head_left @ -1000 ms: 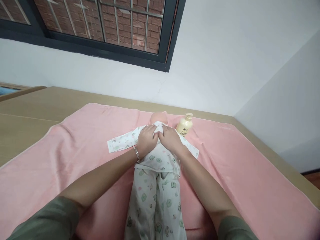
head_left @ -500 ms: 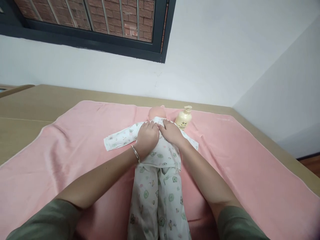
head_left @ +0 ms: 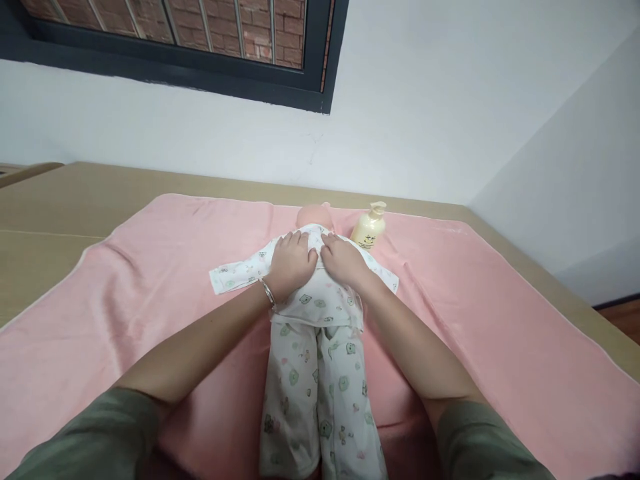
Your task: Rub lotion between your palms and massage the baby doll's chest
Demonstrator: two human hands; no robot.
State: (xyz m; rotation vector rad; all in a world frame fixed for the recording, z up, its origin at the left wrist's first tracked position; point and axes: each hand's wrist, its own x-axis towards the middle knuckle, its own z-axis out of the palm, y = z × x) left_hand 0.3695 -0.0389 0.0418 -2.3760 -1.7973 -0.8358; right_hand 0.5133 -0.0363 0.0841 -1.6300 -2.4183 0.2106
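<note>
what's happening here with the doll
A person in green sleeves has both palms pressed flat on a baby doll's chest. The left hand, with a bangle at the wrist, and the right hand lie side by side on its printed top. The doll lies on its back on a pink towel, dressed in matching trousers. A lotion bottle stands beside its head.

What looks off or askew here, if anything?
Nothing spilled or damaged. The pump bottle stands upright beside the doll. Only the pink blanket lies skewed on the table, wrinkled near its left edge.
</note>
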